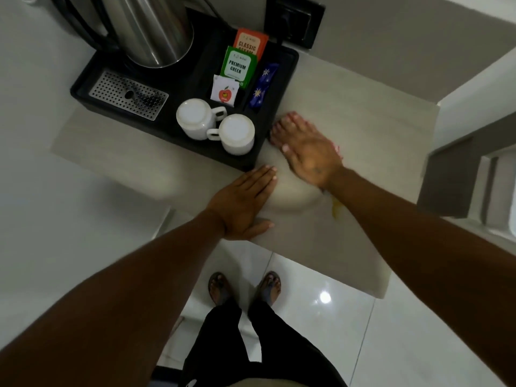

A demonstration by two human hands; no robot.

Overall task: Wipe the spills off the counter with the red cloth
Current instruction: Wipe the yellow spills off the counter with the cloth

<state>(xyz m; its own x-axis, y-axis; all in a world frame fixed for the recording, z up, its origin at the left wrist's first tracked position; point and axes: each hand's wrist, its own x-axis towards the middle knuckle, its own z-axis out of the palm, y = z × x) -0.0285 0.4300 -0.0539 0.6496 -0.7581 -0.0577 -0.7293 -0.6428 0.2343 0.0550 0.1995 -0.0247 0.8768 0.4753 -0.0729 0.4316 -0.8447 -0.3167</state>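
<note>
Mid-wipe: right hand (pixel 310 155) flat, fingers (pixel 282 127) spread over barely visible red cloth (pixel 337 151); left hand (pixel 245 205) flat, empty, on desk (pixel 363 129). Yellow spill (pixel 336 210) left.

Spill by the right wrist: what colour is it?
Yellow spill on the beige counter, clearest in the head view.

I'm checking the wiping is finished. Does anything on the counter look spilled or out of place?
Yes: a yellow smear remains on the counter, just beside the right forearm. The right hand lies flat further back, beside the black tray.
</note>
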